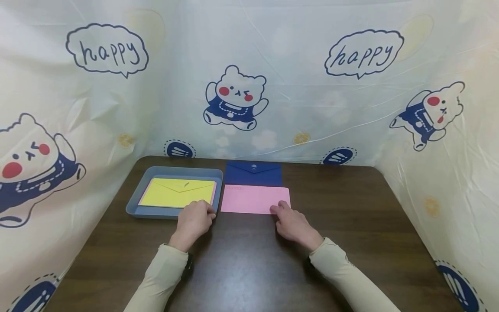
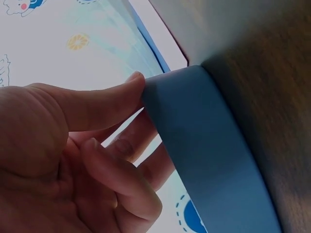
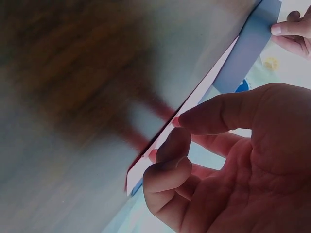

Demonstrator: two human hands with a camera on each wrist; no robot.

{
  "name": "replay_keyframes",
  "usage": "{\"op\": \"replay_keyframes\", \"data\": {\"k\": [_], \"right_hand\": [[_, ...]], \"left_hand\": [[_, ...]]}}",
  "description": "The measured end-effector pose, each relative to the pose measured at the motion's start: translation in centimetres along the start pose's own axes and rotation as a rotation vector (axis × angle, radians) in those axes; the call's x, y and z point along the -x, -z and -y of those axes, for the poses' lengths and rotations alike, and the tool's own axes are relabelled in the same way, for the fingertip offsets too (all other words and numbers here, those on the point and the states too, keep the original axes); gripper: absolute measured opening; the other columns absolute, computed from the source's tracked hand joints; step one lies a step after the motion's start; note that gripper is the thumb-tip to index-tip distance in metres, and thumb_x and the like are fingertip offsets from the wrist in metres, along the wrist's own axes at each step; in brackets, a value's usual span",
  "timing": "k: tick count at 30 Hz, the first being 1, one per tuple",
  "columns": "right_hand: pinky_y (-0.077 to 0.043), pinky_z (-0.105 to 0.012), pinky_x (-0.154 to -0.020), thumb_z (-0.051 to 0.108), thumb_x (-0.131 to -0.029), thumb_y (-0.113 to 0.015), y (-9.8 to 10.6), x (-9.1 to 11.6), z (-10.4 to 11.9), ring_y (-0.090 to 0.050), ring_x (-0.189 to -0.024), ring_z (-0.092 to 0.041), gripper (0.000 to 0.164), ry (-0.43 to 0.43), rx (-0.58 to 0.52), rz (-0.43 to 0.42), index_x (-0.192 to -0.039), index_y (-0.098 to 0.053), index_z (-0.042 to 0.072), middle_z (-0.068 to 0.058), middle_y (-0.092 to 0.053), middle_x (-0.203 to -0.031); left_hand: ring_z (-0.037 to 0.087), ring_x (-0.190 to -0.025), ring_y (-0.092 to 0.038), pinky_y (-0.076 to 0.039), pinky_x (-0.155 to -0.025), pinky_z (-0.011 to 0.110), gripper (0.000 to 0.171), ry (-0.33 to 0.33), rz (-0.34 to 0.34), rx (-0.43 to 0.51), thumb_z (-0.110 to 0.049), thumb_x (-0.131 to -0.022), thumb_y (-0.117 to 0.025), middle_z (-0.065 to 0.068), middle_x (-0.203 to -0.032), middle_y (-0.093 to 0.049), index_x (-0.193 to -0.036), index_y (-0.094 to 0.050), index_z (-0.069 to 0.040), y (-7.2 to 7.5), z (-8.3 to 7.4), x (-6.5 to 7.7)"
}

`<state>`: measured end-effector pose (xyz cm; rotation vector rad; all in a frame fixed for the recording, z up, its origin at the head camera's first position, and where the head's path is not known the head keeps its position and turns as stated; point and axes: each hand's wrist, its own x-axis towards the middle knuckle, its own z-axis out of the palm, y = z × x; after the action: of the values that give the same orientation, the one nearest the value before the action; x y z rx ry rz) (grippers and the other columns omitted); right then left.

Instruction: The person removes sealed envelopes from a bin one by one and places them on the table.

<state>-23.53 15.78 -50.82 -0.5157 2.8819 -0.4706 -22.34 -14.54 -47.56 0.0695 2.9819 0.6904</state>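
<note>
My left hand (image 1: 195,220) grips the near right corner of a blue-grey tray (image 1: 132,209), its thumb at the rim in the left wrist view. In that tray lies a yellow envelope (image 1: 177,197), flap side up, with pink edges showing under it. To the right, a pink envelope (image 1: 249,200) with a row of small boxes lies flat on the table. My right hand (image 1: 294,223) rests its fingertips at that envelope's near right corner. In the right wrist view the thumb (image 3: 204,116) is at its edge and the outer fingers are bent.
A dark blue envelope (image 1: 253,173) lies flap up just behind the pink one. The brown wooden table (image 1: 335,199) reaches back to a pale curtain (image 1: 296,56) printed with cartoon bears, which also hangs at both sides.
</note>
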Motion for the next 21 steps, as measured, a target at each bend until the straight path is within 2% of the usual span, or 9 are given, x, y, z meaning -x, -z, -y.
{"op": "replay_keyframes", "data": {"k": [3, 9, 15, 21], "right_hand": [[-0.06, -0.046, -0.078, 0.005, -0.096, -0.068, 0.2, 0.1, 0.0, -0.064, -0.086, -0.026, 0.039, 0.004, -0.001, -0.008, -0.134, -0.066, 0.012, -0.014, -0.059, -0.125], [-0.056, -0.056, -0.094, 0.008, -0.098, -0.067, 1.2, -0.3, 0.3, -0.068, -0.111, -0.035, 0.043, 0.006, -0.016, -0.068, -0.142, -0.064, 0.008, -0.019, -0.058, -0.141], [-0.054, -0.056, -0.098, 0.015, -0.105, -0.063, 1.8, -0.5, 0.7, -0.067, -0.116, -0.035, 0.034, 0.04, -0.029, -0.117, -0.137, -0.067, 0.007, -0.019, -0.061, -0.139], [-0.054, -0.055, -0.099, 0.017, -0.106, -0.063, 1.9, -0.7, 1.2, -0.066, -0.118, -0.033, 0.031, 0.058, -0.063, -0.136, -0.134, -0.069, 0.006, -0.016, -0.064, -0.136]], "left_hand": [[0.024, -0.073, -0.061, -0.057, -0.067, 0.041, 0.01, -0.013, 0.01, -0.006, -0.006, -0.092, -0.081, 0.008, -0.087, -0.074, -0.101, -0.083, -0.005, 0.1, -0.1, -0.1], [0.024, -0.074, -0.061, -0.056, -0.068, 0.043, 0.008, -0.021, 0.029, -0.018, -0.007, -0.091, -0.081, 0.007, -0.086, -0.074, -0.099, -0.084, -0.007, 0.4, 0.1, -0.3], [0.023, -0.073, -0.06, -0.054, -0.065, 0.04, 0.006, -0.037, 0.056, 0.0, -0.004, -0.091, -0.08, 0.006, -0.084, -0.072, -0.096, -0.083, -0.005, 0.6, 0.1, -0.4], [0.023, -0.071, -0.06, -0.055, -0.066, 0.039, 0.008, -0.03, 0.096, 0.014, -0.007, -0.091, -0.081, 0.006, -0.082, -0.071, -0.099, -0.082, -0.005, 1.2, 0.1, -0.7]]}}
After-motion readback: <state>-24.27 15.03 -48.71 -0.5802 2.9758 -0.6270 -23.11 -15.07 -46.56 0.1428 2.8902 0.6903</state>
